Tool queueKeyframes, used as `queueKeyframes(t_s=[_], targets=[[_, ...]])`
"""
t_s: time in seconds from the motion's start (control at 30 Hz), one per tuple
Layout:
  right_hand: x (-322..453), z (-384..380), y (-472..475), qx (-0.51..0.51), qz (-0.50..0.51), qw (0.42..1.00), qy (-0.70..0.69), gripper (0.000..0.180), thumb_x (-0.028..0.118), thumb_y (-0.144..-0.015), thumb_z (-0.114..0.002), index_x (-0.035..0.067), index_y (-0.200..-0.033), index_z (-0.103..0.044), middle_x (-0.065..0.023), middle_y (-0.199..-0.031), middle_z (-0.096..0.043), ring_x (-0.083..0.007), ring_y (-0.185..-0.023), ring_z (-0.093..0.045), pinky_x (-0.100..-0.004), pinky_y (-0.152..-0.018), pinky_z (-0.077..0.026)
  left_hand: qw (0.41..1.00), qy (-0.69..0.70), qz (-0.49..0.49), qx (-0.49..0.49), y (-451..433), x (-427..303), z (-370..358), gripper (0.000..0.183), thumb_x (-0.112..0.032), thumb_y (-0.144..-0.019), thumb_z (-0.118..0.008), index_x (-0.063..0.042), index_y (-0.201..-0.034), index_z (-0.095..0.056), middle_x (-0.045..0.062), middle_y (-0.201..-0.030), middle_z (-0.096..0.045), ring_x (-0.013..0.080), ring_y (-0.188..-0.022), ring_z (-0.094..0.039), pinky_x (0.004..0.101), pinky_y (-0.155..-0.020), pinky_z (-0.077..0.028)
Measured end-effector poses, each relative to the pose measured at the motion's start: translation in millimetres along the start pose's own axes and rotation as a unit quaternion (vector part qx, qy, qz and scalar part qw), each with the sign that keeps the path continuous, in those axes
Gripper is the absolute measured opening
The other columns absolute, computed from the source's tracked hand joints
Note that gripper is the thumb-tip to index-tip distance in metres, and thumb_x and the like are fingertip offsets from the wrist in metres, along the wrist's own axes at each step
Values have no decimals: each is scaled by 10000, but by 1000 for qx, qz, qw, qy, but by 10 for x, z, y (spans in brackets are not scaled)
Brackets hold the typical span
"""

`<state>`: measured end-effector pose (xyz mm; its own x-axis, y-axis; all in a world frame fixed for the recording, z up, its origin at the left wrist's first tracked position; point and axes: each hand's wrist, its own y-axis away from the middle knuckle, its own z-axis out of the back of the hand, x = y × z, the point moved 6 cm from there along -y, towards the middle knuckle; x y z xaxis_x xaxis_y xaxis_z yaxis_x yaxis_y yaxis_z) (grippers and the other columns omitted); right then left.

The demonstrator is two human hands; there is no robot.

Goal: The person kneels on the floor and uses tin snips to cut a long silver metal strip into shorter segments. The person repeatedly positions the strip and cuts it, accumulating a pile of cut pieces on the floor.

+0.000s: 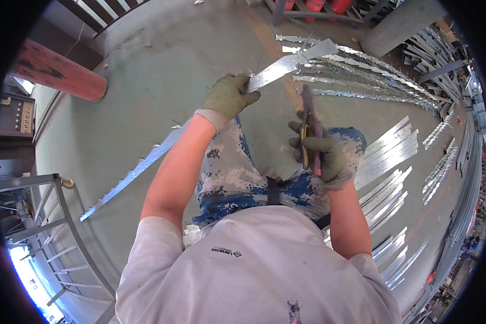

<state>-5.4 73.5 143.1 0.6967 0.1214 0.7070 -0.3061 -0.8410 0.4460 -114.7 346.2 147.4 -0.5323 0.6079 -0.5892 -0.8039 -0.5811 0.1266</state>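
My left hand (229, 96), in a green work glove, grips a galvanized sheet-metal strip (281, 69) with thin upright tabs on its edge. The strip's far end points up and right. Behind my left forearm, a notched metal strip (135, 172) slants down to the left on the same line; the arm and hand hide whether both are one piece. My right hand (326, 156), gloved too, holds tin snips (310, 127) above my right knee. The snips have dark blades pointing up the picture and red and yellow handles. Their blades are apart from the strip.
Several notched strips (348, 77) lie on the floor at upper right. Flat metal strips (389, 152) lie in groups right of my knee. A red pillar (60, 73) stands left, a wheeled metal frame (71, 229) lower left, and red cylinders (315, 5) in a rack behind.
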Motion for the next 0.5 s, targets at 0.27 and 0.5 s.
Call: queueKeyframes(t_s=[0.27, 0.5], targets=[[-121, 388, 1, -43, -48, 994, 87, 637, 18, -997, -715, 73, -1612, -562, -129, -1235, -763, -201, -856, -731, -368, -708, -607, 997, -30, -65, 30, -356, -772, -368, 579, -436, -989, -813, -68, -1428, -730, 192, -1213, -770, 390, -1132, -730, 492, -1007, -567], [-98, 835, -131, -119, -28, 923, 364, 677, 113, -976, -716, 75, -1632, -555, -74, -1220, -741, -156, -837, -667, -339, -735, -560, 997, -60, -38, -7, -443, -893, -456, 570, -453, -997, -797, -89, -1430, -729, 173, -1254, -769, 385, -1209, -716, 497, -1035, -564]])
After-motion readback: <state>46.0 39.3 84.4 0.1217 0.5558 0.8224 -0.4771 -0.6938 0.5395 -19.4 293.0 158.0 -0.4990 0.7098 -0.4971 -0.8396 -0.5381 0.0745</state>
